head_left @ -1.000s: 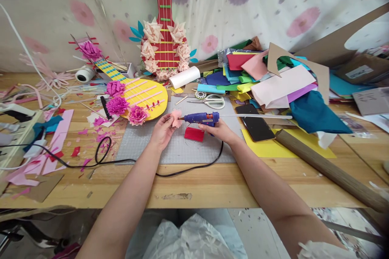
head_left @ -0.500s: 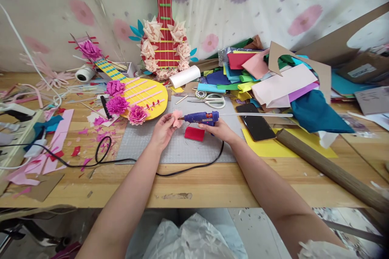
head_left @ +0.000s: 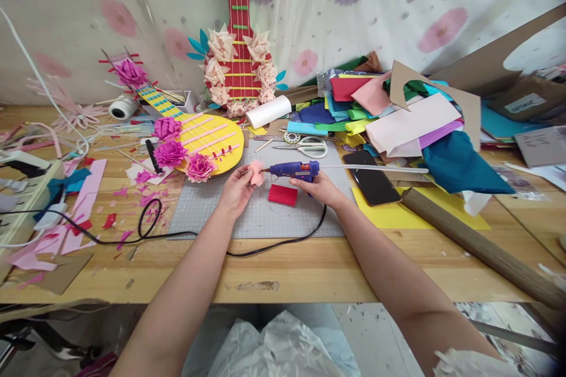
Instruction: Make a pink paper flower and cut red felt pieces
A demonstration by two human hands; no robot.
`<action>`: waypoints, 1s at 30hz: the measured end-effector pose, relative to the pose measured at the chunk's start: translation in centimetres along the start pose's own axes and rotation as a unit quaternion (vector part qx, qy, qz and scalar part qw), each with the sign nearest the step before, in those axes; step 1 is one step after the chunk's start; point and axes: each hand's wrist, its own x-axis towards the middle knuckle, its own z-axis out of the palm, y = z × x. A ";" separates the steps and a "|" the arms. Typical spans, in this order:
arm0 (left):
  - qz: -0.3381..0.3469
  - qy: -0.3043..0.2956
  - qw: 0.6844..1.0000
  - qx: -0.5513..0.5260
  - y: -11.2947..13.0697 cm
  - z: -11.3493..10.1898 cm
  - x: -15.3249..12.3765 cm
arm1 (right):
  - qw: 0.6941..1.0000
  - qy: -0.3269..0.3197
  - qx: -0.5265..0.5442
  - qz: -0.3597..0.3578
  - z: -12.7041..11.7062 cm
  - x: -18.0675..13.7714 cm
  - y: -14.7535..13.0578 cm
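Between the fingertips of my left hand [head_left: 237, 191] is a small peach paper flower [head_left: 256, 173]. My right hand [head_left: 322, 188] is wrapped round a blue glue gun [head_left: 292, 170], whose nozzle points left and meets the flower's edge. A long clear glue stick [head_left: 375, 168] sticks out of the gun's back end. Its black cord [head_left: 283, 245] loops across the table below my hands. Just under the gun, a folded red paper piece [head_left: 283, 195] lies on the grey cutting mat [head_left: 265, 225].
A yellow paper lute [head_left: 221, 135] with pink flowers lies behind my left hand; a red one [head_left: 241, 65] stands behind it. White scissors [head_left: 309, 146] rest on the mat's far side. To the right are a phone [head_left: 372, 178], a brown roll [head_left: 469, 241] and piled coloured paper [head_left: 411, 123].
Almost nothing differs. The glue gun has shifted very slightly to the right, its nozzle still at the peach flower.
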 end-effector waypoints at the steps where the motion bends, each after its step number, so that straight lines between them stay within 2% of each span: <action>1: -0.002 0.002 1.000 -0.002 0.0 -0.1 0.1 | 1.000 -0.006 0.001 -0.002 -0.1 0.0 0.2; 7: 0.000 -0.001 1.000 0.005 0.0 -0.2 0.1 | 1.000 -0.026 -0.008 -0.014 -0.2 0.4 1.0; 15: 0.002 -0.013 1.000 0.013 -0.1 -0.3 0.2 | 1.000 -0.010 -0.003 -0.008 -0.1 -0.1 -0.1; 30: 0.001 0.003 1.000 -0.004 -0.1 -0.2 0.2 | 1.000 -0.018 -0.012 0.008 0.0 -0.1 -0.1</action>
